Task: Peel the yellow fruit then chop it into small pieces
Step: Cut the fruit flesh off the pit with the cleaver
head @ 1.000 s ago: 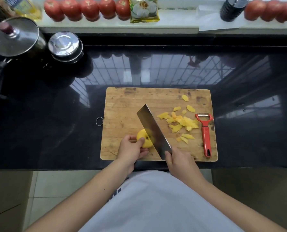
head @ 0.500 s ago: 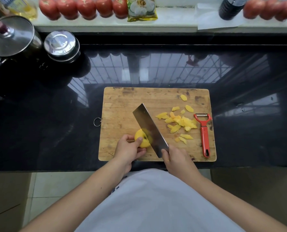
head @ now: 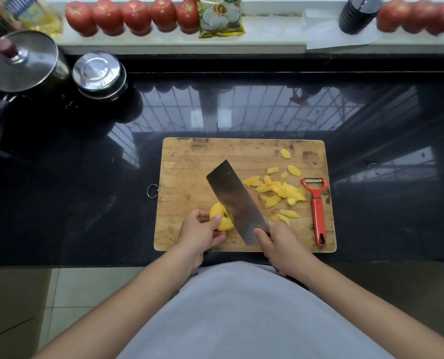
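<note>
A: While counting, what do you get on the board?

B: 1 yellow fruit (head: 222, 219), 1 cleaver (head: 235, 200), 1 red peeler (head: 317, 211), and a loose heap of yellow peelings (head: 283, 191), too overlapped to count exactly. Far beyond the hands, the ledge carries 5 tomatoes (head: 135, 16) in a row and at least 3 more tomatoes (head: 420, 18) on the right.

A: Where is the fruit relative to the hands?

B: It sits on the cutting board (head: 189, 164), gripped by the left hand (head: 198, 233), whose fingers curl over its near side. The cleaver's blade touches the fruit's right side. The right hand (head: 280, 242) wraps the cleaver's handle, just right of the fruit.

A: And the rest?

B: Peelings and peeler lie beyond and right of the right hand. 2 lidded pots (head: 60, 71) stand on the black surface (head: 60, 203), far left of the left hand.
</note>
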Demonstrator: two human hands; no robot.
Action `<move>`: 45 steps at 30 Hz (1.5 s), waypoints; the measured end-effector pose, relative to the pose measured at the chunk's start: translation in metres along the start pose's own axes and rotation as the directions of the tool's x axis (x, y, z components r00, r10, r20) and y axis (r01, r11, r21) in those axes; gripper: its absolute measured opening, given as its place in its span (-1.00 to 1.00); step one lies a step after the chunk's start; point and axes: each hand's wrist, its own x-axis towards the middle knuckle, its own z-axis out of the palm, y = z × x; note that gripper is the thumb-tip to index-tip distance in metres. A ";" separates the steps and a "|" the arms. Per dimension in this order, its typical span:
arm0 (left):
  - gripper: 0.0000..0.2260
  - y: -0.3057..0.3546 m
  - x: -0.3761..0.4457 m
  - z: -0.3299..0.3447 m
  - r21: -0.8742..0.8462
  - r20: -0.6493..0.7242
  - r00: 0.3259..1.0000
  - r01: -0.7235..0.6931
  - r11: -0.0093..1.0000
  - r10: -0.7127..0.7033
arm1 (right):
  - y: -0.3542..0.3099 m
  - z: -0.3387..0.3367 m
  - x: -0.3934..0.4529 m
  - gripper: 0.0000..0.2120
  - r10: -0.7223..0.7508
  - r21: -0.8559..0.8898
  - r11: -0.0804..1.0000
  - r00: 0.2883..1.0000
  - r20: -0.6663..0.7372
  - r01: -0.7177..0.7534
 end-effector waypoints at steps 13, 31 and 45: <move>-0.83 0.006 -0.005 -0.001 0.263 0.055 0.995 -0.099 0.960 0.088 | 0.005 0.007 -0.019 -0.80 -0.212 -0.203 0.964 0.959 -0.187 0.174; -0.69 -0.016 -0.016 0.008 0.033 0.134 0.991 -0.025 0.999 0.020 | 0.021 0.024 -0.029 -0.49 -0.615 -0.777 0.537 0.783 -0.094 0.328; -0.77 -0.018 -0.013 0.011 -0.035 0.152 0.988 -0.003 0.999 0.009 | 0.038 0.039 -0.024 -0.53 -0.637 -0.764 0.542 0.764 -0.103 0.349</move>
